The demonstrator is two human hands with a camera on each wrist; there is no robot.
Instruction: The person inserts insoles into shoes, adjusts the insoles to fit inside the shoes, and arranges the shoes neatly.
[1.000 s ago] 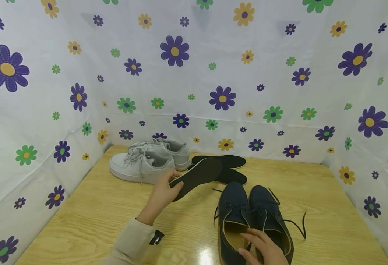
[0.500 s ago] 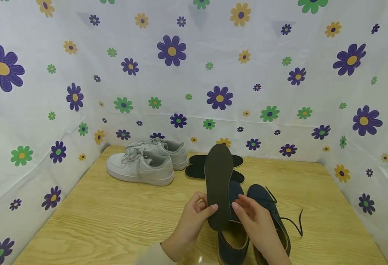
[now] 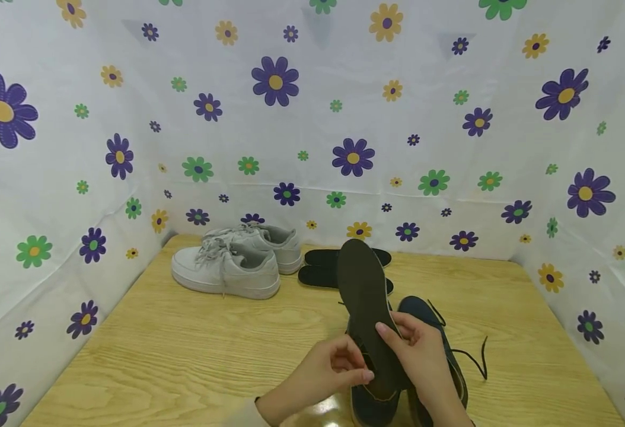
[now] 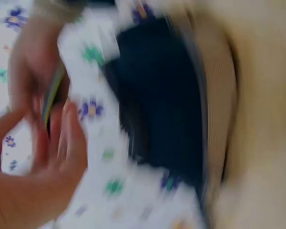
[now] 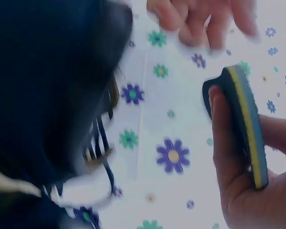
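Observation:
A dark insole stands tilted above the left navy shoe, its heel end low over the shoe's opening. My right hand pinches it along its right edge. In the right wrist view the insole's layered yellow and grey edge shows between thumb and fingers. My left hand hovers left of the insole's heel, fingers loosely bent; both wrist views show a gap between it and the insole. Beside the left shoe sits the right navy shoe, partly hidden behind my right hand.
Two black insoles, a far one and a nearer one, lie at the back of the wooden table. White sneakers stand at the back left. A flowered curtain encloses the back and sides. A loose shoelace trails rightward.
My left hand brought the insole from the back over to the left navy shoe. The right hand came up and took it; the left hand has let go.

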